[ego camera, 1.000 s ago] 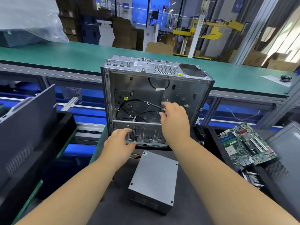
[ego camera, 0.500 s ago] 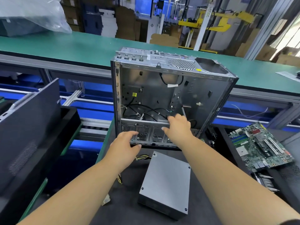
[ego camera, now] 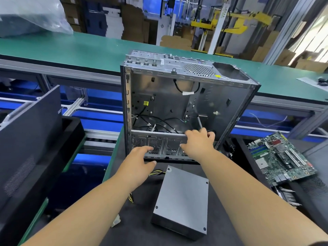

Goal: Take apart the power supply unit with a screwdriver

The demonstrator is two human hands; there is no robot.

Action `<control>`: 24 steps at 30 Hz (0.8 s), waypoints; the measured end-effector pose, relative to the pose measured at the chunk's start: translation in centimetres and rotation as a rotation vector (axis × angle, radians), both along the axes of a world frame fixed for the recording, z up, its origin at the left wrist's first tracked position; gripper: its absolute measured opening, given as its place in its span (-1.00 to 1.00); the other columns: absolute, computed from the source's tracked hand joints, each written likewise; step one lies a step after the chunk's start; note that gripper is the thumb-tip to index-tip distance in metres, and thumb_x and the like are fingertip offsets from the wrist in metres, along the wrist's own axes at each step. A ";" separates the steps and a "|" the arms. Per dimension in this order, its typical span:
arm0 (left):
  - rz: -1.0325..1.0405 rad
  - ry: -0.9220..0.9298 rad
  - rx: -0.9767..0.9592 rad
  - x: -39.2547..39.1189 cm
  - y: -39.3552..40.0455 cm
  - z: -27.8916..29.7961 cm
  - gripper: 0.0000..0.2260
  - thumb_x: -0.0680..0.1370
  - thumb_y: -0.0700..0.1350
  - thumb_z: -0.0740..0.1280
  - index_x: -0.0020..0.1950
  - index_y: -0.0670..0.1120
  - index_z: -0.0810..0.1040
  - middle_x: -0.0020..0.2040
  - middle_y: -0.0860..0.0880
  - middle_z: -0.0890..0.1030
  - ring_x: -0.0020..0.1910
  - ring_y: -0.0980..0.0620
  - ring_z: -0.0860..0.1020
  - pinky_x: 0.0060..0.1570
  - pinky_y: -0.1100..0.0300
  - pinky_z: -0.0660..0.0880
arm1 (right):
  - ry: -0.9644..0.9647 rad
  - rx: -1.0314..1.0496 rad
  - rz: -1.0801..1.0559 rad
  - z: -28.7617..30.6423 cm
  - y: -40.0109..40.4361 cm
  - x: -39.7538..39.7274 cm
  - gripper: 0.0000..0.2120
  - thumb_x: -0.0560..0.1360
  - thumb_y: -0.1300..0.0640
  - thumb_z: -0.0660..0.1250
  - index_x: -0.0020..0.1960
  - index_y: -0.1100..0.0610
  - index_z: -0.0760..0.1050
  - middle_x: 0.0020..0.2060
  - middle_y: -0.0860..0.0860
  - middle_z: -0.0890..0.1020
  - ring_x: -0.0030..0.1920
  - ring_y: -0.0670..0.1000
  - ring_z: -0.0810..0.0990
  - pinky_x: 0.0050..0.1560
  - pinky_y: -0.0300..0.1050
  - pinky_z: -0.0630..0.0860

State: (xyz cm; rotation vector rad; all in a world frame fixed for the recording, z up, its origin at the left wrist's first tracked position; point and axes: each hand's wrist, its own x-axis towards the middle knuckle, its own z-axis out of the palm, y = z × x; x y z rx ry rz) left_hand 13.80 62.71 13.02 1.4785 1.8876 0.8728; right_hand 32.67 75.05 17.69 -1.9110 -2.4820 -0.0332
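On the dark work mat [ego camera: 134,219] nearest the camera lies the grey power supply unit [ego camera: 182,201], flat, its plain metal lid up with small screws at the corners; yellow and black wires [ego camera: 157,173] trail from its far left end. No label or writing shows on that lid. Just beyond it stands an open computer case [ego camera: 186,103], side panel off, with black cables [ego camera: 159,123] loose on its floor, a white tag [ego camera: 188,93] on one cable loop and small yellow stickers [ego camera: 145,103] inside and on the top edge; whatever is printed on them is too small to read.

Both hands are at the case's lower front edge. The left hand [ego camera: 140,158] has its fingers stretched out and resting against the perforated lower panel, thumb apart beneath. The right hand [ego camera: 198,141] has its fingers curled over the crossbar [ego camera: 159,133] at the bottom of the opening, gripping it. The power supply unit sits between the two forearms, touched by neither.

To the right a green motherboard [ego camera: 280,158] lies tilted on a black tray [ego camera: 241,148], with more parts half hidden beneath it. To the left a dark side panel [ego camera: 30,139] leans in another black tray [ego camera: 71,128]. Behind the case runs a green conveyor belt [ego camera: 79,47], with a clear plastic bag [ego camera: 32,15] at its far left and cardboard boxes [ego camera: 133,23] beyond.
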 end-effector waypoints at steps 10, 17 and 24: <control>-0.035 -0.038 0.020 0.1 -0.5 -0.3 -0.60 0.55 0.03 0.33 0.38 0.22 0.40 0.30 0.19 0.37 -0.11 0.35 0.44 -0.15 0.33 0.37 | 0.170 0.133 -0.023 0.1 -2.1 0.8 -0.55 0.54 -0.12 0.29 0.39 -0.04 0.39 0.32 -0.09 0.44 0.38 0.06 0.22 0.35 0.09 0.05; -0.100 -0.041 0.032 1.3 -0.8 -0.6 -0.58 0.55 0.03 0.34 0.40 0.21 0.38 0.36 0.15 0.37 0.14 0.24 0.42 0.10 0.23 0.34 | 0.243 0.168 -0.041 0.0 -4.2 2.4 -0.53 0.54 -0.07 0.31 0.42 -0.10 0.33 0.36 -0.12 0.39 0.39 0.03 0.19 0.29 0.02 -0.03; -0.089 -0.042 0.052 4.3 -1.7 -0.6 -0.59 0.55 0.00 0.35 0.39 0.16 0.42 0.28 0.14 0.40 -0.03 0.41 0.44 0.00 0.39 0.34 | 0.276 0.165 -0.029 -0.6 -5.4 5.3 -0.50 0.53 -0.04 0.32 0.44 -0.08 0.32 0.35 -0.11 0.40 0.39 0.04 0.21 0.31 0.03 0.03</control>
